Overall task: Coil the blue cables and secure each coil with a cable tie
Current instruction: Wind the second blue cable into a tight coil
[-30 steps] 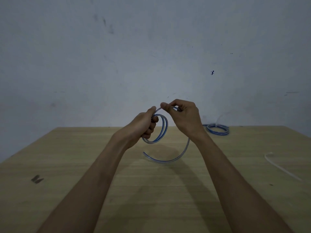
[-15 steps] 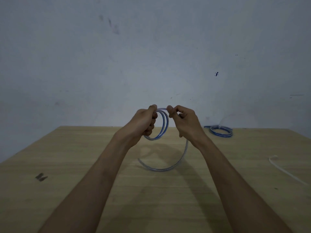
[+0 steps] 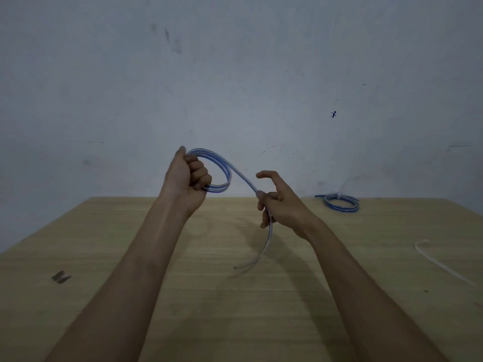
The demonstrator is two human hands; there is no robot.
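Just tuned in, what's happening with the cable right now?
A person is coiling a blue cable in the air above a wooden table. The left hand is fisted around the loops made so far, while the right hand pinches the loose tail, whose end hangs just above the table. No tie is on this coil yet. A finished coil lies at the table's far right, and a white cable tie waits near the right edge.

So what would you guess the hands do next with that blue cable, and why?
Probably the right hand swings the loose tail up to the left hand to lay another loop. The left fist already holds the coil, while a straight stretch runs down to the right hand and the tail hangs uncoiled over the table.
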